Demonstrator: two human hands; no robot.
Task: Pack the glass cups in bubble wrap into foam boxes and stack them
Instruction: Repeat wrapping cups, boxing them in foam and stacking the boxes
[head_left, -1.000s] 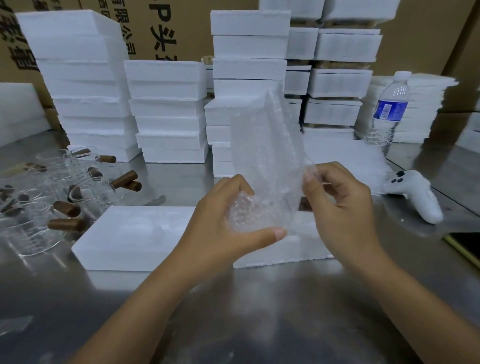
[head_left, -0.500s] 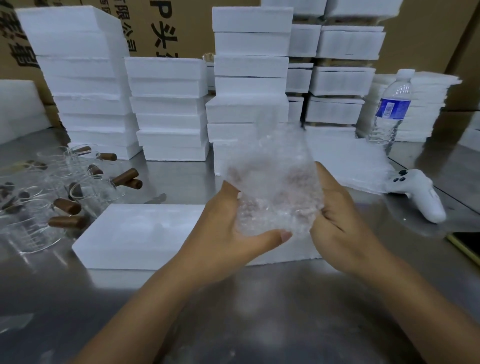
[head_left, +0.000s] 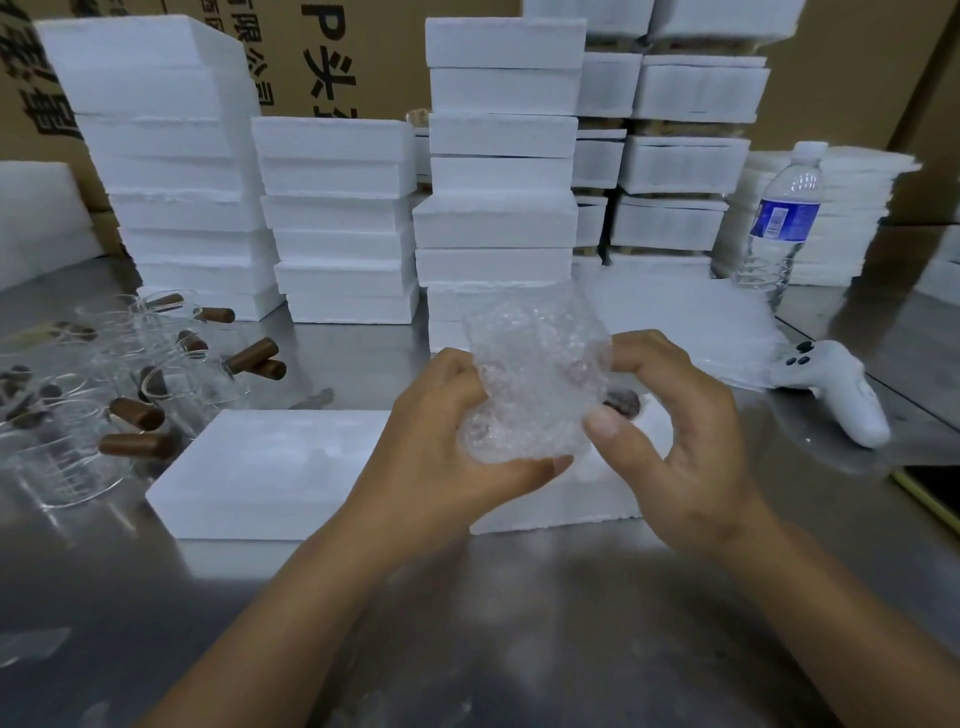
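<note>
A glass cup wrapped in bubble wrap (head_left: 535, 379) is held between both hands above the metal table. My left hand (head_left: 447, 441) cups it from the left and underneath, thumb along its lower edge. My right hand (head_left: 675, 431) pinches the wrap on its right side with thumb and fingers; a brown handle end (head_left: 621, 402) shows there. Below the hands lies a flat white foam box (head_left: 275, 473). Several bare glass cups with brown handles (head_left: 135, 384) lie at the left of the table.
Tall stacks of white foam boxes (head_left: 498, 171) stand behind, in front of cardboard cartons. A sheet pile of bubble wrap (head_left: 685, 322), a water bottle (head_left: 784, 223) and a white controller (head_left: 841, 395) are at the right. A dark phone with a yellow edge (head_left: 935, 488) lies at the far right.
The tall loose end of the bubble wrap has been folded down over the cup, and the bundle is now compact. Both hands closed in around it and lowered slightly.
</note>
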